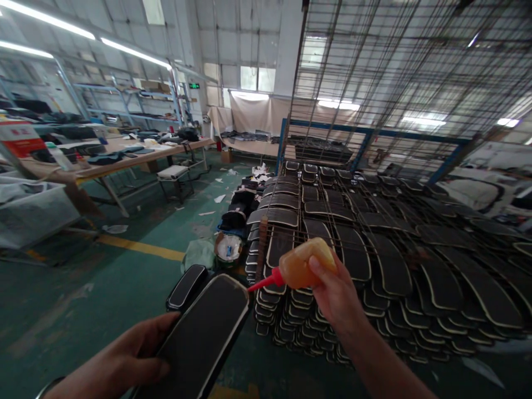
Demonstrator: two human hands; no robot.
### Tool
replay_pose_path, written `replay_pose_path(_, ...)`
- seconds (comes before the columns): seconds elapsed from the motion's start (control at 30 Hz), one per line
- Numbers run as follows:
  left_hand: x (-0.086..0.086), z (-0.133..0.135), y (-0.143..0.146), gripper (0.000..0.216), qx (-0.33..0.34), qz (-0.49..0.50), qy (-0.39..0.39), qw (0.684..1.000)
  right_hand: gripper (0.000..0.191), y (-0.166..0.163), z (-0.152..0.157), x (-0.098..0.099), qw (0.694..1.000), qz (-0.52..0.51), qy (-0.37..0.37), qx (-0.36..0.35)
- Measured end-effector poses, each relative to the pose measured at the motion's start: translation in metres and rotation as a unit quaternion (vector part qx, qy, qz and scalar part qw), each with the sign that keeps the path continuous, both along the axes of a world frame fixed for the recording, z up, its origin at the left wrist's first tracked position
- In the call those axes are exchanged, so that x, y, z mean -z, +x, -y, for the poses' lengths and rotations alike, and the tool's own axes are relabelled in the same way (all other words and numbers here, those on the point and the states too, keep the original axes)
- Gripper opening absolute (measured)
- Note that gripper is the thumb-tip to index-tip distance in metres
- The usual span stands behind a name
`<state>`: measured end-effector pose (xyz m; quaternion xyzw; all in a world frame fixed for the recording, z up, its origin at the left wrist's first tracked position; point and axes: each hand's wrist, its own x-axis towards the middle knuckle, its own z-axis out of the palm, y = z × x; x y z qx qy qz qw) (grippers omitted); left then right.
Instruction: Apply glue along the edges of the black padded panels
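A long black pad (203,338) with a pale edge is gripped from beneath by the left hand (124,360) and held low in front over the green floor (83,288). An amber squeeze bottle (301,263) is clasped by the right hand (336,293), its red nozzle (264,282) pointed at the pad's upper right corner. Stacks of similar black pads (374,266) are piled just behind on wire racks.

Bright ceiling tubes (133,52), warped, perhaps blurred edges
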<state>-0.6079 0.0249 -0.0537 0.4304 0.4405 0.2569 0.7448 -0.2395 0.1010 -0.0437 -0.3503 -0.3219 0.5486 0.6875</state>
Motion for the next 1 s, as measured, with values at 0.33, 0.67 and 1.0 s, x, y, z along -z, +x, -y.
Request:
replay_pose_path(0.33, 0.0, -0.006, 0.011, 0.049, -0.019, 0.05, -0.028, 0.998, 0.052, -0.004, 0.012, 0.012, 0.999, -0.016, -0.036, 0.017)
replay_pose_path(0.67, -0.018, -0.013, 0.036, 0.049, -0.053, 0.072, -0.068, 0.994, 0.054, -0.014, 0.029, 0.027, 0.998, -0.008, -0.059, 0.015)
replay_pose_path(1.0, -0.02, -0.016, 0.049, 0.044, -0.109, 0.086, -0.074, 0.988, 0.056, -0.02, 0.056, 0.028, 0.998, 0.013, -0.049, -0.038)
